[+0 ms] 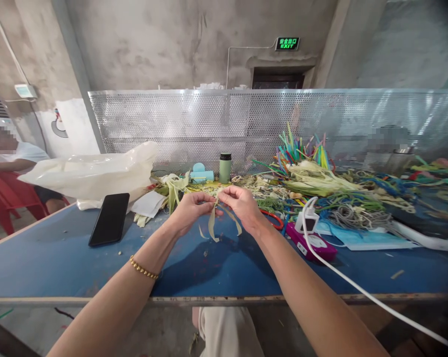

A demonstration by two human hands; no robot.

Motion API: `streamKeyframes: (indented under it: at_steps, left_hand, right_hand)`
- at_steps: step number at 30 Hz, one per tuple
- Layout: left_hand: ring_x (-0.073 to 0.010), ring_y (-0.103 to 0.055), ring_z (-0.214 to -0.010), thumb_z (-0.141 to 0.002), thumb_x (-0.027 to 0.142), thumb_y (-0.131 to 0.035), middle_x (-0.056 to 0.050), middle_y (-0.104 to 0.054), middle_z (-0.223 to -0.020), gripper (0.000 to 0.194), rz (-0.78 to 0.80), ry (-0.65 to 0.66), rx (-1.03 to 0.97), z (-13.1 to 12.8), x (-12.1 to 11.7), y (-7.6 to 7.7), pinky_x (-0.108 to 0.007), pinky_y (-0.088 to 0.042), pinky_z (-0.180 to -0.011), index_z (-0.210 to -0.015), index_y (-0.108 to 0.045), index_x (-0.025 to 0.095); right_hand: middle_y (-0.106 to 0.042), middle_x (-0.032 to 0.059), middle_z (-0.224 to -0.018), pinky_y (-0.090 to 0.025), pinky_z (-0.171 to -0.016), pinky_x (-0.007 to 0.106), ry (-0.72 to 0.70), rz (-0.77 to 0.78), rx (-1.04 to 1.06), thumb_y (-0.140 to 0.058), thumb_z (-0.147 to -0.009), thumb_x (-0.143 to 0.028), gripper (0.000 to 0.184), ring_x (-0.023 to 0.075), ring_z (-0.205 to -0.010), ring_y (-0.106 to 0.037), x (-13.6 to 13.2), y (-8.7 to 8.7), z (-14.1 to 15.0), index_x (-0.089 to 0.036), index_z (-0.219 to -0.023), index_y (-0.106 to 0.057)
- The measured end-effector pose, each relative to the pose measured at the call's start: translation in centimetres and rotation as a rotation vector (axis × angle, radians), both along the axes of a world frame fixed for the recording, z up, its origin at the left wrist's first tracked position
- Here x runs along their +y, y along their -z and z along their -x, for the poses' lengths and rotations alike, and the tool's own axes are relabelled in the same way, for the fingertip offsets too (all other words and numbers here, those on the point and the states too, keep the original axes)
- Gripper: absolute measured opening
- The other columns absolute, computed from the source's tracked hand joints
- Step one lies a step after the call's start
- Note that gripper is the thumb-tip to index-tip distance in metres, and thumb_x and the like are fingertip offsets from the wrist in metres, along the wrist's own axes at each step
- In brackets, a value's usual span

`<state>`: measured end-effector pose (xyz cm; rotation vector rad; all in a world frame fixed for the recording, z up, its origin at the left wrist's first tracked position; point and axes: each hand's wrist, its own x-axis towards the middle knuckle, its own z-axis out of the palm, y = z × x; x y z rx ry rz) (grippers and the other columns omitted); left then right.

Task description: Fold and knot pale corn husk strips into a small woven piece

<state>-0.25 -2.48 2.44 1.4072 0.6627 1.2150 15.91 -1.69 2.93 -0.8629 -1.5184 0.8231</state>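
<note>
Both my hands meet over the blue table, fingers pinched close together. Between them is a pale dried strip, like corn husk (212, 225), with loose ends hanging down below the fingers. My left hand (194, 210) grips it from the left, thumb and forefinger together. From the right, my right hand (242, 204) pinches the same piece near its top. The exact spot where the fingers meet is small and partly hidden. More husk leaves (174, 188) lie just beyond my left hand, and a green-yellow bundle of husk (316, 178) lies farther right.
On the blue table (60, 267) are a black phone (109, 219), a plastic bag (97, 168), a green bottle (225, 167), a purple power strip (309, 243) with a white cable (343, 277), and tangled cords (358, 215). A perforated metal screen (194, 119) stands behind. Another person (16, 153) sits at left.
</note>
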Motion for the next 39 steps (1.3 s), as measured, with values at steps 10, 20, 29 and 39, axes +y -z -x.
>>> streamKeyframes:
  at_steps: [10,20,29,39]
  left_hand:
    - [-0.0137,-0.061,-0.062,-0.070,0.022,-0.071,-0.003,-0.066,-0.065,0.011,-0.249,-0.296,0.165,-0.1,1.3,1.2,-0.027,-0.049,-0.063,-0.074,-0.067,0.013]
    - [-0.0145,-0.061,-0.056,-0.070,0.025,-0.071,-0.003,-0.065,-0.058,0.014,-0.182,-0.173,0.094,-0.3,0.5,0.7,-0.028,-0.050,-0.061,-0.068,-0.062,0.014]
    - [-0.0141,-0.060,-0.057,-0.069,0.022,-0.070,-0.005,-0.065,-0.057,0.013,-0.169,-0.134,0.063,-0.1,0.3,0.2,-0.027,-0.047,-0.059,-0.068,-0.061,0.013]
    - [-0.0137,-0.057,-0.056,-0.069,0.023,-0.068,-0.003,-0.063,-0.056,0.011,-0.229,-0.178,0.106,0.0,0.3,0.2,-0.027,-0.045,-0.059,-0.068,-0.062,0.014]
  right_hand:
    - [-0.068,0.0038,-0.066,-0.050,-0.061,0.029,-0.024,-0.008,-0.147,-0.066,-0.074,-0.027,0.011,0.0170,-0.062,-0.064,0.5,1.0,0.5,-0.016,-0.074,-0.064]
    - [-0.067,0.0023,-0.061,-0.045,-0.054,0.026,-0.016,0.022,-0.155,-0.060,-0.068,-0.019,0.003,0.0158,-0.057,-0.061,0.8,1.1,0.6,-0.017,-0.067,-0.062]
    - [-0.063,0.0009,-0.058,-0.041,-0.056,0.026,-0.131,0.116,0.058,-0.063,-0.065,-0.020,0.006,0.0120,-0.055,-0.054,0.0,0.6,0.9,-0.016,-0.068,-0.062]
    - [-0.061,0.0015,-0.058,-0.042,-0.058,0.027,-0.171,0.118,0.068,-0.067,-0.066,-0.025,0.011,0.0119,-0.055,-0.052,0.0,0.5,0.6,-0.015,-0.064,-0.063]
